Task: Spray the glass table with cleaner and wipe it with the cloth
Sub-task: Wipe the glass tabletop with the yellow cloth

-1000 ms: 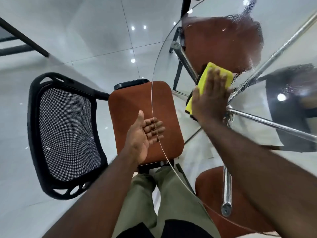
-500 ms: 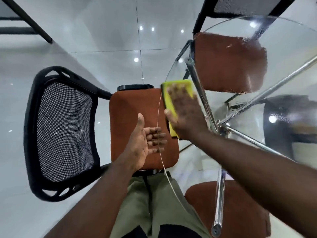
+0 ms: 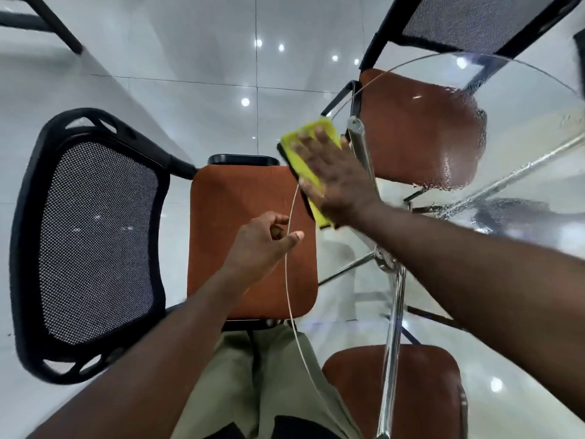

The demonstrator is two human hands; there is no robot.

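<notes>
The round glass table (image 3: 348, 315) fills the right half of the head view, and its thin rim curves down past my knees. A yellow cloth (image 3: 304, 150) with a dark underside lies at the table's left rim. My right hand (image 3: 338, 179) presses flat on it with fingers spread. Just below, my left hand (image 3: 262, 242) is curled at the rim with the thumb lying over the glass edge. Cleaner droplets and streaks (image 3: 456, 182) cover the far part of the glass. No spray bottle is in view.
Three orange-seated chairs ring the table: one with a black mesh back (image 3: 98, 239) left of the rim, one far (image 3: 418, 131) and one near (image 3: 421, 394), both seen through the glass. Chrome table legs (image 3: 392, 343) cross beneath. The floor is glossy white tile.
My right hand slid the yellow cloth from the table's middle leftward to the rim. My left hand turned from open palm-up to curled, thumb over the glass edge.
</notes>
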